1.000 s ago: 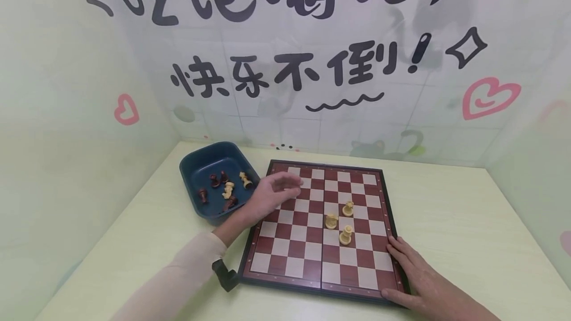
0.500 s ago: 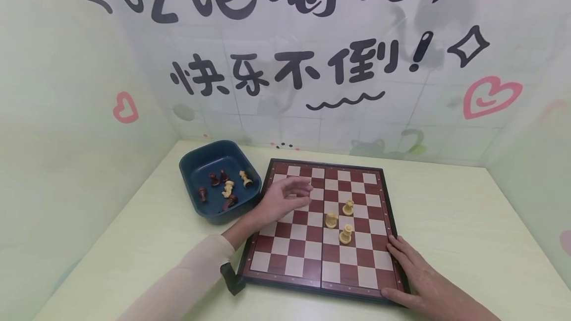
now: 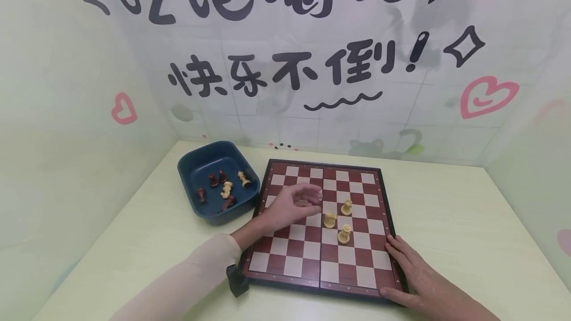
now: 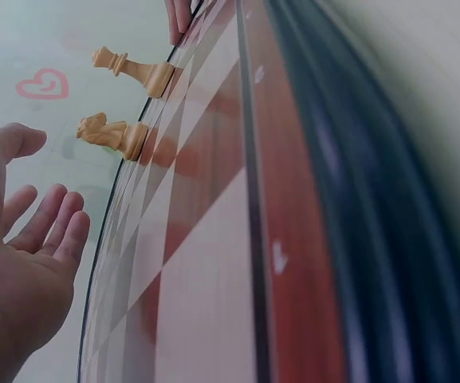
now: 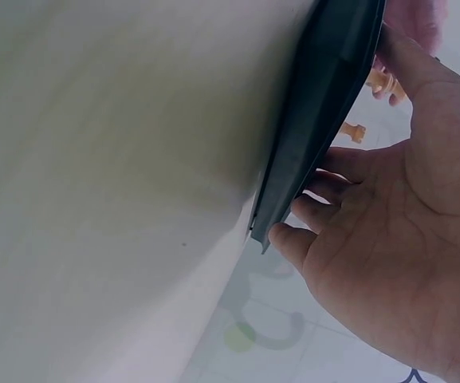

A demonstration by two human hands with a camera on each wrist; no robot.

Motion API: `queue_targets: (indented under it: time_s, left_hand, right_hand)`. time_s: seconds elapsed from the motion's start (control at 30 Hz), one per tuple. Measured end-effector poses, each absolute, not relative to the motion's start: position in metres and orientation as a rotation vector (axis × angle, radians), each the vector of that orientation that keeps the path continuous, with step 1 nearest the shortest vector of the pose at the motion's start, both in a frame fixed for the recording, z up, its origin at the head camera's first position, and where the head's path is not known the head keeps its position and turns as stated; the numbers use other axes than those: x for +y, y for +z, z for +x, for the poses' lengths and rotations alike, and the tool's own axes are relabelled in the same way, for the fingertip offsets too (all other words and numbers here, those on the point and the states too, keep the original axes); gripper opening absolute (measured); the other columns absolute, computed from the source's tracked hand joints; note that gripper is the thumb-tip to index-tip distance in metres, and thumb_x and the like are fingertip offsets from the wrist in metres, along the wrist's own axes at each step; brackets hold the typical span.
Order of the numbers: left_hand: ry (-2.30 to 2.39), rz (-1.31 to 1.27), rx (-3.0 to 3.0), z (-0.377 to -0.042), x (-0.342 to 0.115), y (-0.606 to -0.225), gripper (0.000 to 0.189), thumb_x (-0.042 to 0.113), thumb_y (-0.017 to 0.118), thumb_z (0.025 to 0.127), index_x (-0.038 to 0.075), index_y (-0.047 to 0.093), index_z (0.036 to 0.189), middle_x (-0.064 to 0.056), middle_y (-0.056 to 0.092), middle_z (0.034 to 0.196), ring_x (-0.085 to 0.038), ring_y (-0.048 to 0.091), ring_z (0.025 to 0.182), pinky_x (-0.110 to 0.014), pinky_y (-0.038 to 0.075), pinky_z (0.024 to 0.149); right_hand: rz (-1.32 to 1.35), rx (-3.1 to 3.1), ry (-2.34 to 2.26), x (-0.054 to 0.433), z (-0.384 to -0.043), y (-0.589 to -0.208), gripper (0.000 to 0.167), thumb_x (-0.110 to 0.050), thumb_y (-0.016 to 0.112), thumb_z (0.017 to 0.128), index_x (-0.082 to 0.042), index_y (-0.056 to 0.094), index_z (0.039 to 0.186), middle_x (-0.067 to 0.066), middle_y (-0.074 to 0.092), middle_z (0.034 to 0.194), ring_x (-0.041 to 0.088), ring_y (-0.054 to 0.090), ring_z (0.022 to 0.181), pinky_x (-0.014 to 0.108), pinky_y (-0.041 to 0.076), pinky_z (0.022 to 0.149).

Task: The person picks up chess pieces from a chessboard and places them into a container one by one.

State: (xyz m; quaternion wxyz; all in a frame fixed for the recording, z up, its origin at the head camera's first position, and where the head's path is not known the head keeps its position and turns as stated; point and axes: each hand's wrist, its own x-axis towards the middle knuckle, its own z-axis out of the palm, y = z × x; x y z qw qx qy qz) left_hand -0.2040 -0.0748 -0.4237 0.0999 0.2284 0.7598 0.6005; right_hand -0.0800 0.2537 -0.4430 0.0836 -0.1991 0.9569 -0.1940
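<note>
Left hand (image 3: 292, 207) has moved farther right over the board (image 3: 277, 247); earlier its fingertips were over the left half, now they're at the middle seam, closer to the light pieces. Right hand (image 3: 412, 269) same place: fingers on the board's right edge, thumb at the near right corner. Pieces on the board and bin contents unchanged.

Grip: left hand's thumb and fingers spread, loosely bent, gap between them, apart from the pieces. Right hand's fingers relaxed, lying against the dark rim, thumb set apart.

Counts: 1 board, 1 dark blue bin (image 3: 214, 219), 3 light pieces on the board, all upright, right half, clustered near the seam: knight (image 3: 329, 220) just beside the left fingertips, far piece (image 3: 346, 208), near piece (image 3: 344, 235). Left wrist view shows only 2 of them.

Bin just beside the board's left side, holding at least 2 light pieces (image 3: 243, 179) and at least 4 dark pieces (image 3: 201, 195); overlap makes the exact number unclear. 1 pale sleeve (image 3: 192, 276) on the left arm. 2 rows of dark characters on the wall behind.
</note>
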Motion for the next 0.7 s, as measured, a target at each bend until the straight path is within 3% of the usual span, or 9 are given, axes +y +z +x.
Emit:
queue_targets:
  time_s: [0.33,0.7]
  left_hand:
    - [1.767,0.731,2.153,-0.201,-0.063,-0.430,0.049,0.004,0.078,0.089,-0.006,0.059,0.133,-0.017,0.065,0.122,-0.028,0.064,0.113,-0.034,0.051,0.098]
    - [1.596,0.668,2.331,-0.194,-0.052,-0.434,0.024,0.012,0.081,0.089,0.008,0.075,0.113,0.006,0.069,0.102,-0.011,0.067,0.097,-0.025,0.054,0.087]
  right_hand:
    - [-0.574,2.831,-0.595,0.253,-0.081,-0.442,0.104,-0.073,0.060,0.088,-0.002,0.030,0.158,0.013,0.023,0.162,0.035,0.037,0.140,0.049,0.049,0.100]
    - [-0.579,2.849,-0.578,0.254,-0.080,-0.443,0.103,-0.074,0.059,0.088,-0.003,0.031,0.158,0.013,0.024,0.161,0.034,0.037,0.140,0.049,0.049,0.100]
